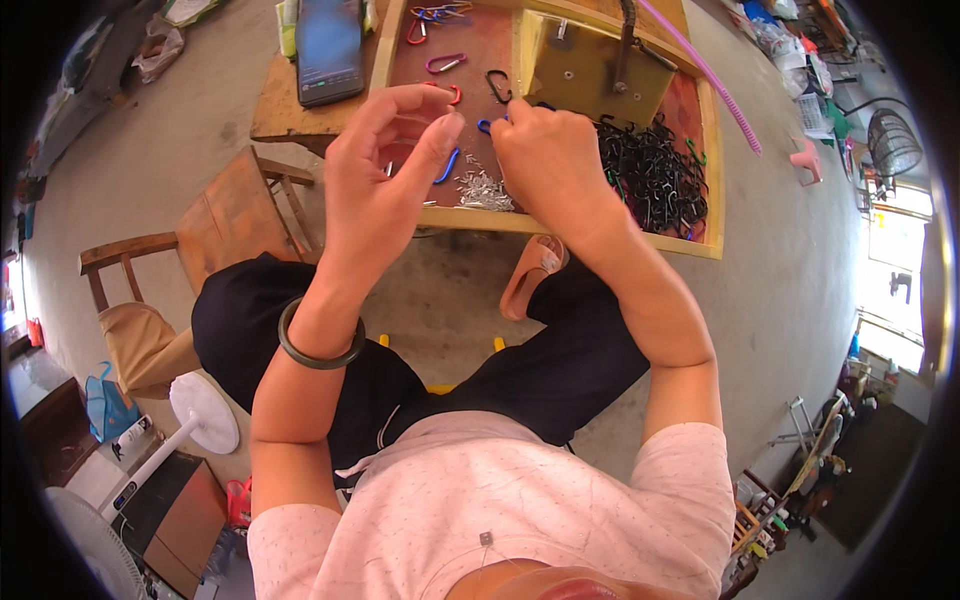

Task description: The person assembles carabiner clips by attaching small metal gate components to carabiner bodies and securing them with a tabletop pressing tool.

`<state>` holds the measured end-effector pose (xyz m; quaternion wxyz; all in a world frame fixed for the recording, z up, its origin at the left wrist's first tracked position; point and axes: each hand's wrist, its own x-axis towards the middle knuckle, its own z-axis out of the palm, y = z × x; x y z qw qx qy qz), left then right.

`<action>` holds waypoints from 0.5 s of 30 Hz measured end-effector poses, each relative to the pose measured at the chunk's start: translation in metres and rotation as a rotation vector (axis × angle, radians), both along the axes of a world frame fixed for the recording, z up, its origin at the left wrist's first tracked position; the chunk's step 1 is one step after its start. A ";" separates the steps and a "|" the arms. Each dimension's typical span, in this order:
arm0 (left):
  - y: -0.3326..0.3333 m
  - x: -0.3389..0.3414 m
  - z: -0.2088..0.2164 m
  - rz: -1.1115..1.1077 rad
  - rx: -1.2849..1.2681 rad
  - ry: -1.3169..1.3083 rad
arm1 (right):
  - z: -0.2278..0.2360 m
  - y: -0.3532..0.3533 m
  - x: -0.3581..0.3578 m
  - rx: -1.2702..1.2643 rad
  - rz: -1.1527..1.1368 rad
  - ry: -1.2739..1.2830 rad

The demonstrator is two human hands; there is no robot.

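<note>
My left hand [375, 175] is raised over the left part of a wooden-framed tray [480, 222], its fingers curved and the thumb apart, with nothing visible in them. Closed in a pinch, my right hand [555, 155] is over the middle of the tray. A blue carabiner [484, 127] sticks out from its fingertips, mostly hidden by them. Between the hands, another blue carabiner [447, 166] lies beside a pile of small silver pins [484, 190]. Farther off lie a black carabiner [498, 86], a purple one [446, 63] and a partly covered red one [455, 94].
A heap of black carabiner parts [655, 180] fills the tray's right side, below a yellowish metal plate [590, 70] with a lever [624, 45]. A phone [330, 50] stands at the far left. A pink coiled cord [715, 85] hangs right. A wooden chair [225, 215] stands left.
</note>
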<state>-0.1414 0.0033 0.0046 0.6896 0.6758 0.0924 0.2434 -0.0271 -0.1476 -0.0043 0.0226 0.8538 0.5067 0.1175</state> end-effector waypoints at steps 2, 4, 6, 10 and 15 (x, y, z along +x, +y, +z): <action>-0.002 0.001 0.001 0.000 0.008 0.014 | -0.009 0.002 -0.006 0.026 0.001 -0.063; -0.003 0.001 0.001 -0.001 0.015 0.026 | -0.013 0.003 -0.007 0.052 0.000 -0.127; -0.004 0.002 -0.002 0.001 0.013 0.012 | -0.015 0.003 -0.002 0.078 -0.022 -0.088; -0.003 0.000 -0.005 0.011 0.046 0.048 | 0.008 -0.009 0.009 0.325 -0.080 0.336; -0.011 0.009 -0.004 -0.142 -0.097 0.222 | 0.022 -0.030 0.036 0.578 -0.012 1.333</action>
